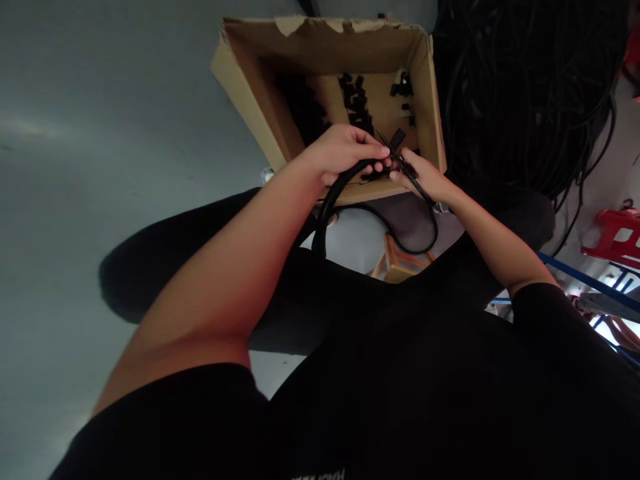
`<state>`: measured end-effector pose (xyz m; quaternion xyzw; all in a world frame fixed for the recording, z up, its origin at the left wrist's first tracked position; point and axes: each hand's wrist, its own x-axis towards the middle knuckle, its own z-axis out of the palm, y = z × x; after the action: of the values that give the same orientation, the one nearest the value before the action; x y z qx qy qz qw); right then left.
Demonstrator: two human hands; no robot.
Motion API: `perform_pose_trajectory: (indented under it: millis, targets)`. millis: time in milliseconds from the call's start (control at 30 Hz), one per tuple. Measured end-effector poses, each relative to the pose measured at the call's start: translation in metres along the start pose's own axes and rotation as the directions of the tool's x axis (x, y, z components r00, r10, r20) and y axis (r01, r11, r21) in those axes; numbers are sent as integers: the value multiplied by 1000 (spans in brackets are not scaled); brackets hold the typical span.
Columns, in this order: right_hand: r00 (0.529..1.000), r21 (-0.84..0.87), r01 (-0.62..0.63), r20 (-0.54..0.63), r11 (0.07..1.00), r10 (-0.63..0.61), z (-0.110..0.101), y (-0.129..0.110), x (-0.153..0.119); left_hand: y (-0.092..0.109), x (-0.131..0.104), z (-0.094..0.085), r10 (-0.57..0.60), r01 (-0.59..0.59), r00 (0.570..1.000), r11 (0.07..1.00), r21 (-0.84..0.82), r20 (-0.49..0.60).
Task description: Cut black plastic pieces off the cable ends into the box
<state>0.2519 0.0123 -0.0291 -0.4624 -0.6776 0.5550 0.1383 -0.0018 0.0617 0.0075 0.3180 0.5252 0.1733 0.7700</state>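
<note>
The left hand is wrapped around a thick black tube, thumb and fingers pressed together on it just inside the near edge of a cardboard box. From there the tube bends over that edge and down toward the person's lap. The right hand faces it, near the box's near right corner, with a thin black cable pinched between thumb and fingers. The cable's slim tip crosses the left fingertips, and its other length hangs in a loop outside the near edge. A blunt black end pokes up just past the two hands; I can't tell which piece it belongs to.

Down in the box, a dark pile lies along the left wall, a row of small black pieces runs down the middle, and a black fitting with a pale part sits by the far right corner. Beyond the right edge I see a big heap of black cables on the floor, and nearer to the person, a red stool.
</note>
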Motion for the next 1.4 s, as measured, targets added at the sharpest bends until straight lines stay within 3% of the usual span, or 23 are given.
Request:
perform_pose_trajectory:
  millis: [200,467,733,1067,1400]
  targets:
    - [998,-33,-58,19,998,59,-12,-19,-3,-1,2,-9,-57,61,996,996,-59,68]
    - [993,62,-113,46,992,110,-15,-8,-12,0,0,-13,-82,84,995,996,-27,63]
    - [991,199,-126,64,972,115,-8,12,-14,3,-3,-1,35,-50,997,976,-213,-76]
    - [992,209,-86,106,974,65,-3,2,-6,-14,8,9,93,-105,992,985,-135,-89]
    - [997,184,-70,53,980,61,3,-2,-5,-14,6,10,141,-150,985,984,-92,-98]
